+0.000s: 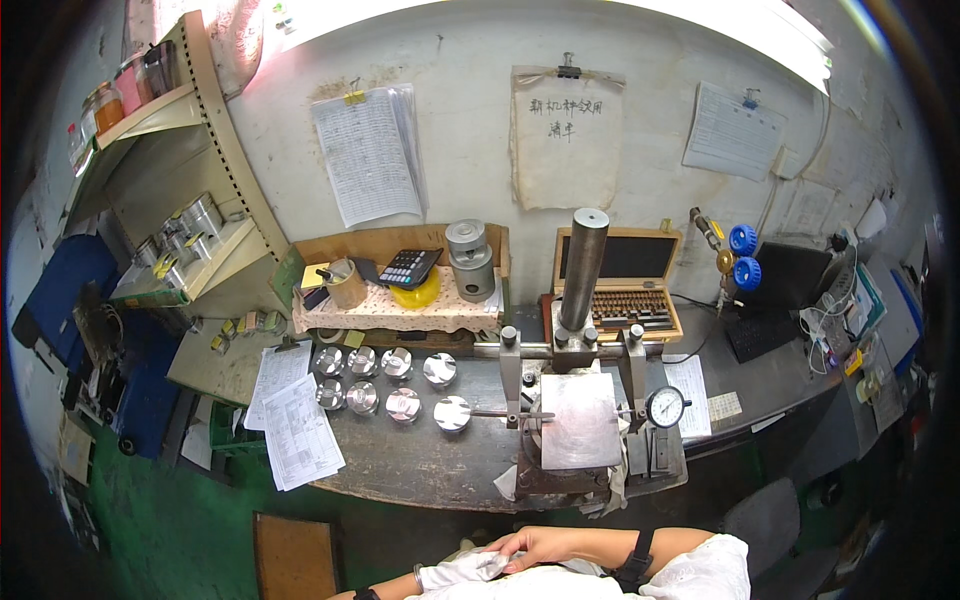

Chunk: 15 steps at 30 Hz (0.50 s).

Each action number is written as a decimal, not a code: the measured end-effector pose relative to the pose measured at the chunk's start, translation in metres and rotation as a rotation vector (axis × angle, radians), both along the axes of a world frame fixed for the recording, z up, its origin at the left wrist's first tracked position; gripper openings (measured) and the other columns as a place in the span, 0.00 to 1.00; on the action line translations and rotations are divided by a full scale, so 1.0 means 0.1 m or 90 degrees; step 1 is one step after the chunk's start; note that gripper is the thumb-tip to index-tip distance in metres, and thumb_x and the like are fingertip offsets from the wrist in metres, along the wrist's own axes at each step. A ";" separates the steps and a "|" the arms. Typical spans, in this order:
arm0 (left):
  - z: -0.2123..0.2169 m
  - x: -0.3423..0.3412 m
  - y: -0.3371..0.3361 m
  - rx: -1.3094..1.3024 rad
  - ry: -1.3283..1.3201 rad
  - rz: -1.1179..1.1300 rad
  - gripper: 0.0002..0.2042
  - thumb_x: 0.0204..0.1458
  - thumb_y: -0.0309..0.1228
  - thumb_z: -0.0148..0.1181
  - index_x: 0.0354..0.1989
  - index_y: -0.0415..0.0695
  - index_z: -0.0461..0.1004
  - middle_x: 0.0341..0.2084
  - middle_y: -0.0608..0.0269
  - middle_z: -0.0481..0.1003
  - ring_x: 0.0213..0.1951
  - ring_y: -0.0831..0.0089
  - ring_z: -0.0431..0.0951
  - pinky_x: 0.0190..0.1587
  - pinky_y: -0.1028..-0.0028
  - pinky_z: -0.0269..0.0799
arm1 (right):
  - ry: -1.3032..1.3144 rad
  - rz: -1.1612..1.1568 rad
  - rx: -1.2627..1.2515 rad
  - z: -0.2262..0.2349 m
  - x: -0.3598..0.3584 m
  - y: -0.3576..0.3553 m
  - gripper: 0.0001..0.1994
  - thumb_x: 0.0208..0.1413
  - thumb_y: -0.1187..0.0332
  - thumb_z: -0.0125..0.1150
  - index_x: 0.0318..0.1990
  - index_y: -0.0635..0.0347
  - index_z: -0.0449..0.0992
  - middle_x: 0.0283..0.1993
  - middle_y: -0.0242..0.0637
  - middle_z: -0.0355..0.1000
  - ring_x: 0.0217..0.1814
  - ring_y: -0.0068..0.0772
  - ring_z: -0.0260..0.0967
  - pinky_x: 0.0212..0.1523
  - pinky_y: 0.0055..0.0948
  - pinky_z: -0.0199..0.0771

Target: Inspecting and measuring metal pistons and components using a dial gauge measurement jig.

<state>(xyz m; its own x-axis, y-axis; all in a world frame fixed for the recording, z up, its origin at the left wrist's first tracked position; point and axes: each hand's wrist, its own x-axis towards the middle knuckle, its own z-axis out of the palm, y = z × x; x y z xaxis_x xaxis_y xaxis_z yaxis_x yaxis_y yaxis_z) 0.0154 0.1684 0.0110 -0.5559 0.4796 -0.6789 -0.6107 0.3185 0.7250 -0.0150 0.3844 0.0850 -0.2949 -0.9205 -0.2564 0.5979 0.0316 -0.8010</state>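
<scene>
Though bare, right fingers (pixel 516 542) against glove (pixel 460 571)

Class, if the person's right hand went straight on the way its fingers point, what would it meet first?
The right hand points leftward, so it would first meet the white-gloved left hand; the two seem to touch, though depth is hard to judge.

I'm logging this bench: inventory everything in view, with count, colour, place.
Table: one, dark, centre
Metal pieces: eight, silver, on table
Stand: one, grey, on table
Dial: one, white, beside stand
Box: one, brown, behind stand
Knobs: two, blue, right
Keyboard: one, black, far right
Calculator: one, black, behind pieces
Bowl: one, yellow, by calculator
Clipped papers: three sets, pale, wall
Shelves: one unit, beige, left
Floor: one, green, lower left
Left hand: one, white-gloved, bottom centre
Right hand: one, bare, touching left
</scene>
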 end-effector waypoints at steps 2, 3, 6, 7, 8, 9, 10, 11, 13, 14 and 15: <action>-0.01 0.02 -0.02 -0.006 0.002 -0.002 0.23 0.59 0.47 0.48 0.53 0.41 0.66 0.43 0.63 0.70 0.45 0.77 0.68 0.47 0.78 0.65 | 0.011 -0.001 -0.008 0.00 0.00 0.00 0.09 0.52 0.70 0.63 0.39 0.62 0.80 0.65 0.44 0.57 0.66 0.38 0.52 0.66 0.34 0.46; -0.01 0.03 0.00 -0.009 0.004 -0.001 0.23 0.59 0.47 0.48 0.53 0.41 0.66 0.43 0.63 0.70 0.45 0.77 0.68 0.47 0.78 0.65 | 0.012 -0.005 -0.005 0.01 0.00 -0.01 0.09 0.52 0.70 0.63 0.40 0.62 0.79 0.64 0.44 0.58 0.66 0.37 0.52 0.66 0.34 0.45; 0.00 0.05 -0.06 -0.017 0.006 -0.003 0.23 0.59 0.47 0.47 0.53 0.41 0.66 0.43 0.63 0.70 0.45 0.77 0.68 0.47 0.78 0.65 | 0.017 -0.022 0.010 0.00 0.01 -0.01 0.09 0.52 0.69 0.63 0.40 0.62 0.79 0.63 0.43 0.59 0.65 0.36 0.54 0.64 0.32 0.49; 0.00 0.02 -0.03 -0.019 0.006 -0.004 0.23 0.59 0.47 0.47 0.53 0.41 0.66 0.43 0.63 0.70 0.45 0.77 0.68 0.47 0.78 0.65 | 0.021 -0.033 0.021 -0.01 0.01 -0.01 0.09 0.52 0.70 0.63 0.40 0.62 0.79 0.63 0.42 0.60 0.64 0.35 0.56 0.62 0.31 0.54; 0.00 0.01 -0.01 -0.022 0.007 -0.003 0.23 0.59 0.47 0.47 0.53 0.41 0.66 0.43 0.63 0.70 0.45 0.77 0.68 0.46 0.78 0.65 | 0.021 -0.032 0.020 -0.01 0.01 -0.01 0.09 0.52 0.70 0.63 0.40 0.62 0.79 0.63 0.42 0.60 0.64 0.35 0.56 0.62 0.31 0.54; 0.02 0.00 0.01 -0.024 0.008 -0.003 0.23 0.59 0.47 0.47 0.53 0.41 0.66 0.43 0.63 0.70 0.44 0.77 0.68 0.46 0.78 0.65 | 0.008 -0.057 0.057 -0.01 0.01 0.01 0.10 0.53 0.68 0.62 0.41 0.63 0.78 0.60 0.40 0.63 0.58 0.31 0.62 0.58 0.30 0.60; 0.01 0.01 0.02 -0.027 0.010 -0.002 0.23 0.59 0.47 0.47 0.53 0.41 0.66 0.43 0.63 0.70 0.44 0.77 0.68 0.46 0.78 0.65 | -0.005 -0.082 0.094 -0.01 0.00 0.01 0.12 0.53 0.67 0.62 0.42 0.64 0.78 0.57 0.37 0.66 0.52 0.28 0.67 0.53 0.28 0.65; -0.01 0.05 0.00 -0.029 0.011 -0.001 0.23 0.59 0.47 0.47 0.53 0.41 0.66 0.43 0.63 0.70 0.44 0.77 0.68 0.46 0.78 0.65 | -0.011 -0.185 0.056 -0.01 0.06 -0.01 0.10 0.53 0.67 0.62 0.40 0.63 0.78 0.52 0.36 0.70 0.45 0.26 0.70 0.45 0.25 0.71; -0.04 0.07 -0.02 -0.034 0.013 0.000 0.23 0.59 0.47 0.47 0.53 0.41 0.66 0.43 0.63 0.70 0.44 0.77 0.68 0.46 0.78 0.65 | 0.159 -0.235 0.089 0.03 0.07 -0.03 0.10 0.53 0.67 0.63 0.39 0.63 0.79 0.49 0.36 0.71 0.45 0.27 0.71 0.45 0.25 0.71; -0.04 0.08 -0.04 -0.037 0.013 0.001 0.23 0.59 0.47 0.47 0.53 0.41 0.66 0.43 0.63 0.70 0.44 0.77 0.68 0.46 0.78 0.65 | 0.329 -0.284 0.121 0.07 0.07 -0.05 0.09 0.52 0.67 0.63 0.39 0.62 0.79 0.47 0.36 0.72 0.44 0.28 0.71 0.45 0.26 0.71; -0.05 0.08 -0.03 -0.039 0.013 0.003 0.23 0.59 0.47 0.47 0.53 0.41 0.66 0.43 0.63 0.70 0.44 0.77 0.68 0.46 0.78 0.65 | 0.395 -0.290 0.144 0.15 0.06 -0.06 0.09 0.52 0.67 0.63 0.37 0.61 0.79 0.43 0.38 0.73 0.44 0.29 0.71 0.45 0.25 0.70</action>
